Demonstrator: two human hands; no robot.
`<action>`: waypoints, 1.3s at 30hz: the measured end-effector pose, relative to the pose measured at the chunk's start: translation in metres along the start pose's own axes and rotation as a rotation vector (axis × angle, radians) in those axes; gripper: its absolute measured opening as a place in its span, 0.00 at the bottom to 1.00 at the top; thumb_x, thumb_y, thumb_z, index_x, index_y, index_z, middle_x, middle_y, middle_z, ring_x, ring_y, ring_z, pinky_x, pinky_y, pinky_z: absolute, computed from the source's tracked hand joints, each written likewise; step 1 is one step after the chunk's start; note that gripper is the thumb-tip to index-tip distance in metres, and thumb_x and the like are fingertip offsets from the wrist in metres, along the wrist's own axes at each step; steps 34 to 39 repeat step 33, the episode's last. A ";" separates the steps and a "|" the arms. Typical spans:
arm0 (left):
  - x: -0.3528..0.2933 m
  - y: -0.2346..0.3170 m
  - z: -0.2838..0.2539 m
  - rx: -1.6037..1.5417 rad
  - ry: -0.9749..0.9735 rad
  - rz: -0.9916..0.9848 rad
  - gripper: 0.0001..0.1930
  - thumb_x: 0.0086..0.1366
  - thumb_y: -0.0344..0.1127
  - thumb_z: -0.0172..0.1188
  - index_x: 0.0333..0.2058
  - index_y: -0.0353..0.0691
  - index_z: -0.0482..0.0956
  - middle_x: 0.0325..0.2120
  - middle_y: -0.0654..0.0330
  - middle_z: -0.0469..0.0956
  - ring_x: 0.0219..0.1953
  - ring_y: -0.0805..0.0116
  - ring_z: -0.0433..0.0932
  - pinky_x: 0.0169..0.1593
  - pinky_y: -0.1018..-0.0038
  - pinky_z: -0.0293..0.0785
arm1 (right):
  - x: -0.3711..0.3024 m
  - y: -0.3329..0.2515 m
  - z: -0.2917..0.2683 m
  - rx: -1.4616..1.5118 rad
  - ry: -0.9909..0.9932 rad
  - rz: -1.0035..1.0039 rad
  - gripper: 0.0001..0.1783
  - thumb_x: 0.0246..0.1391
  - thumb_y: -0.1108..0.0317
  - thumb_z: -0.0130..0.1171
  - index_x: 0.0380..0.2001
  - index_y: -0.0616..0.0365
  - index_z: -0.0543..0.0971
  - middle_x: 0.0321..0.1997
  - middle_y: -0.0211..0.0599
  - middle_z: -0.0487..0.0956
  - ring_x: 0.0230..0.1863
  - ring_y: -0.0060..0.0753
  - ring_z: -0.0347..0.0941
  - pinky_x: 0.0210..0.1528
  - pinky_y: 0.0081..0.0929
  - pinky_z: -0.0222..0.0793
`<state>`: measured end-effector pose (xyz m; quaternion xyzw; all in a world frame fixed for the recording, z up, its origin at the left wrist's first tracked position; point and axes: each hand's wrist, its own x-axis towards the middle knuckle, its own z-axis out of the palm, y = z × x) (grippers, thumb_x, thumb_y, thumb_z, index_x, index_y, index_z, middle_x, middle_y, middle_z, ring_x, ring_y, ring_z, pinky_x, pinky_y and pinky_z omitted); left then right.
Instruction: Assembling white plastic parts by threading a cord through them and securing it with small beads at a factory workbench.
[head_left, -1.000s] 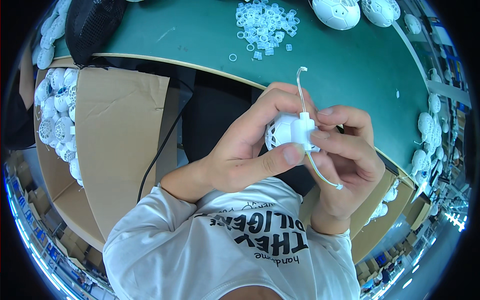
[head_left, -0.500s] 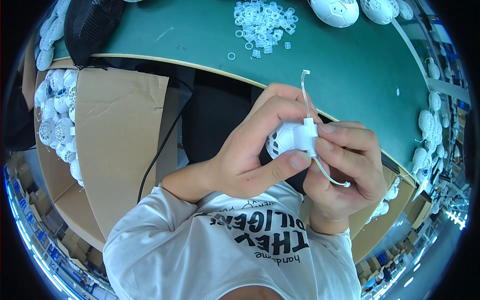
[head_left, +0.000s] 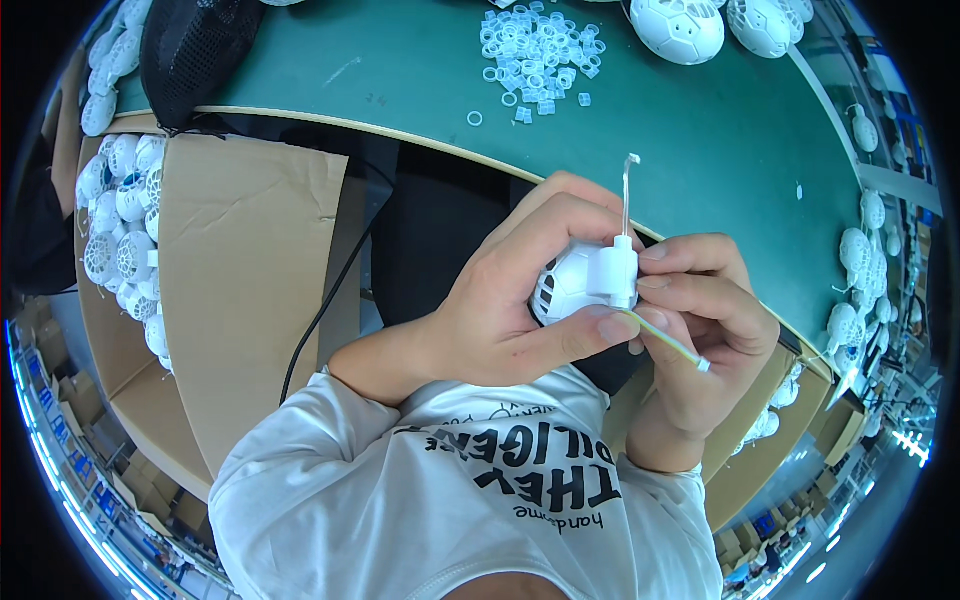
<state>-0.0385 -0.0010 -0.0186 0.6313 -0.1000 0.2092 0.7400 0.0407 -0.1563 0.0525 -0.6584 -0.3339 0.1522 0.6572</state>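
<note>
My left hand (head_left: 535,275) is closed round a white ball-shaped plastic housing (head_left: 572,280) with dark vent slots and a short neck. Its thumb presses near the neck's lower edge. A clear wire (head_left: 627,195) with a small white connector stands up from the neck's far side. From the near side a yellowish wire (head_left: 665,340) runs down to the right, ending in a white plug over my right fingers. My right hand (head_left: 710,310) is closed, two fingertips against the right end of the neck; its thumb is partly hidden behind the wire.
A green table (head_left: 400,80) holds a pile of clear plastic rings (head_left: 540,55), a black mesh bag (head_left: 195,60) and more white balls (head_left: 677,28). A cardboard box (head_left: 245,250) of white balls stands at left, another box (head_left: 775,440) at right. A black cable (head_left: 335,290) hangs by the left box.
My right fingers have shifted slightly on the neck, the thumb now nearer the yellowish wire. That wire lies straighter. The whole view has moved a little.
</note>
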 end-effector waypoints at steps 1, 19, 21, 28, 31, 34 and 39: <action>0.000 0.001 0.000 0.009 0.019 -0.011 0.25 0.69 0.46 0.61 0.51 0.29 0.69 0.47 0.47 0.70 0.48 0.59 0.75 0.52 0.65 0.73 | -0.001 -0.001 0.002 0.022 0.021 0.043 0.13 0.43 0.85 0.69 0.36 0.68 0.86 0.44 0.50 0.82 0.43 0.37 0.81 0.46 0.29 0.78; -0.004 0.004 -0.009 -0.554 0.261 -0.021 0.22 0.57 0.25 0.68 0.48 0.32 0.69 0.40 0.49 0.79 0.45 0.59 0.81 0.50 0.63 0.79 | 0.077 0.035 0.012 -0.836 0.001 -0.144 0.12 0.51 0.79 0.68 0.40 0.57 0.85 0.41 0.32 0.83 0.32 0.20 0.75 0.28 0.19 0.66; -0.002 0.005 -0.011 -0.542 0.257 -0.026 0.21 0.57 0.26 0.68 0.48 0.32 0.69 0.40 0.49 0.79 0.45 0.59 0.81 0.50 0.64 0.79 | 0.080 0.039 0.012 -0.865 -0.024 -0.148 0.12 0.50 0.79 0.68 0.40 0.56 0.85 0.41 0.31 0.83 0.31 0.20 0.75 0.27 0.19 0.65; -0.005 0.014 -0.016 -0.615 0.270 -0.138 0.17 0.60 0.28 0.66 0.46 0.32 0.71 0.39 0.48 0.80 0.44 0.60 0.82 0.48 0.65 0.79 | 0.062 0.031 0.007 -0.163 0.104 0.094 0.12 0.55 0.80 0.65 0.43 0.65 0.80 0.43 0.41 0.83 0.35 0.24 0.80 0.28 0.16 0.70; -0.003 0.012 -0.019 -0.536 0.218 -0.133 0.18 0.61 0.30 0.65 0.46 0.32 0.71 0.40 0.48 0.80 0.44 0.61 0.82 0.49 0.65 0.79 | 0.047 0.024 -0.004 0.025 0.046 0.091 0.14 0.57 0.81 0.63 0.46 0.68 0.76 0.44 0.45 0.83 0.38 0.28 0.81 0.28 0.16 0.74; -0.004 0.008 -0.020 -0.525 0.169 -0.102 0.18 0.60 0.31 0.66 0.46 0.32 0.71 0.40 0.47 0.80 0.44 0.60 0.82 0.51 0.64 0.79 | 0.037 0.024 -0.005 0.105 0.018 0.077 0.16 0.57 0.81 0.63 0.49 0.66 0.75 0.49 0.48 0.83 0.38 0.31 0.83 0.29 0.16 0.77; -0.004 0.008 -0.020 -0.525 0.169 -0.102 0.18 0.60 0.31 0.66 0.46 0.32 0.71 0.40 0.47 0.80 0.44 0.60 0.82 0.51 0.64 0.79 | 0.037 0.024 -0.005 0.105 0.018 0.077 0.16 0.57 0.81 0.63 0.49 0.66 0.75 0.49 0.48 0.83 0.38 0.31 0.83 0.29 0.16 0.77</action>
